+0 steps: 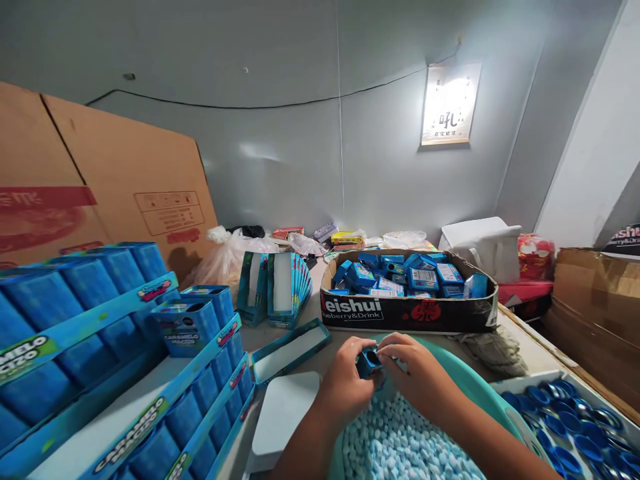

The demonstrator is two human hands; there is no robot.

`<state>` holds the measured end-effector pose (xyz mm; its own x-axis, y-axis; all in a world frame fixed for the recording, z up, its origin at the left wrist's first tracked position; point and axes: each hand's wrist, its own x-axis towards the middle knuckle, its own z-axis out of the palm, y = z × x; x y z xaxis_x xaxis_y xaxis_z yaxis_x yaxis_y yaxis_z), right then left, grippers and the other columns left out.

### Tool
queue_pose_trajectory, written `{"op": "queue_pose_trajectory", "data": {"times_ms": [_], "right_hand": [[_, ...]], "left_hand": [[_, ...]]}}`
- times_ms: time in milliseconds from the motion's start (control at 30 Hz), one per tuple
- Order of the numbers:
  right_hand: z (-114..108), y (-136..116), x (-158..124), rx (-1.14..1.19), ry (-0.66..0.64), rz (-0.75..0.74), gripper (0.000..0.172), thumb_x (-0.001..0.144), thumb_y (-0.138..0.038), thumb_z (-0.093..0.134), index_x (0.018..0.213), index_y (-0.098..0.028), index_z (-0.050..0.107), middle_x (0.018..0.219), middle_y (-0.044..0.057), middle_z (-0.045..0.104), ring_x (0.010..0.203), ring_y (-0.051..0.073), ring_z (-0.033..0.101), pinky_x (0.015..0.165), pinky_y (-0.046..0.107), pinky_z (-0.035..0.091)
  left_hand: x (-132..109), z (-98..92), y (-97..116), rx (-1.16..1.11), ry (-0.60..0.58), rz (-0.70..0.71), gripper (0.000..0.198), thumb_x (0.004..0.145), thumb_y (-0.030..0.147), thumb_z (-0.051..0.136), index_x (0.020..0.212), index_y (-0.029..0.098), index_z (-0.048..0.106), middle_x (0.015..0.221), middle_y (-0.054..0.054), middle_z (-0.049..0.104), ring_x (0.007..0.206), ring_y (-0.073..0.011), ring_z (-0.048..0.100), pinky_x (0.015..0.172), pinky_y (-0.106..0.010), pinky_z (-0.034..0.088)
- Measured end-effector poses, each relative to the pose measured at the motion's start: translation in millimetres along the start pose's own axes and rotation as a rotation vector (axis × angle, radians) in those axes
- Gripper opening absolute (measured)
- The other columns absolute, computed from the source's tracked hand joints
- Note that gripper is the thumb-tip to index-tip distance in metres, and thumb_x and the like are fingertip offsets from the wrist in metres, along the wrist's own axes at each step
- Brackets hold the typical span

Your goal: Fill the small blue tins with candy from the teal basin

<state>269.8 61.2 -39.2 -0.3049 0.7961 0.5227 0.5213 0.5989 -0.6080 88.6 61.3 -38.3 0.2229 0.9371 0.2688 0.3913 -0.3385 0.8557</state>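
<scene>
My left hand point(346, 373) is wrapped around a small blue candy tin point(369, 363), tilted so that the dark round hole in its top shows. At the tin's top edge, the fingers of my right hand point(407, 360) are pinched together close to the hole; what is between them, if anything, is hidden. Both hands are above a teal basin point(493, 393). Many small pale blue and white candies point(405, 440) lie in it, below the tin.
Behind the basin stands a black carton point(410, 313) of blue tins. Blue round lids point(570, 420) fill a tray at right. Stacked display trays point(165, 400) of tins rise at left. A white scale-like box point(285, 413) and an unfilled display tray point(290, 353) lie beside my left arm.
</scene>
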Motion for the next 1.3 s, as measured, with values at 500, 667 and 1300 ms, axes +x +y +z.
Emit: {"op": "queue_pose_trajectory", "data": {"times_ms": [500, 667, 1300], "right_hand": [[1, -4, 0, 0.117, -0.018, -0.013, 0.025, 0.098, -0.019, 0.055, 0.092, -0.022, 0.079, 0.099, 0.009, 0.076, 0.090, 0.024, 0.072, 0.084, 0.037, 0.058], [2, -4, -1, 0.152, -0.009, -0.033, 0.023, 0.093, -0.017, 0.058, 0.099, -0.023, 0.079, 0.105, 0.010, 0.078, 0.097, 0.025, 0.074, 0.091, 0.038, 0.060], [-29, 24, -13, -0.467, -0.417, 0.601, 0.020, 0.094, -0.026, 0.073, 0.084, -0.009, 0.072, 0.092, 0.010, 0.072, 0.093, 0.023, 0.071, 0.085, 0.033, 0.049]], "left_hand": [[1, -1.1, 0, -0.026, -0.029, 0.033, 0.041, 0.074, 0.016, 0.077, 0.115, 0.021, 0.074, 0.119, -0.009, 0.073, 0.115, -0.0281, 0.068, 0.104, -0.043, 0.053], [2, -1.1, -2, -0.023, -0.030, 0.104, 0.033, 0.076, 0.018, 0.076, 0.109, 0.021, 0.075, 0.116, -0.009, 0.075, 0.111, -0.0282, 0.070, 0.100, -0.042, 0.055], [18, 13.1, -2, -0.137, 0.212, -0.009, 0.053, 0.071, 0.019, 0.082, 0.121, 0.020, 0.065, 0.110, -0.005, 0.073, 0.096, -0.0218, 0.073, 0.089, -0.035, 0.062]]}}
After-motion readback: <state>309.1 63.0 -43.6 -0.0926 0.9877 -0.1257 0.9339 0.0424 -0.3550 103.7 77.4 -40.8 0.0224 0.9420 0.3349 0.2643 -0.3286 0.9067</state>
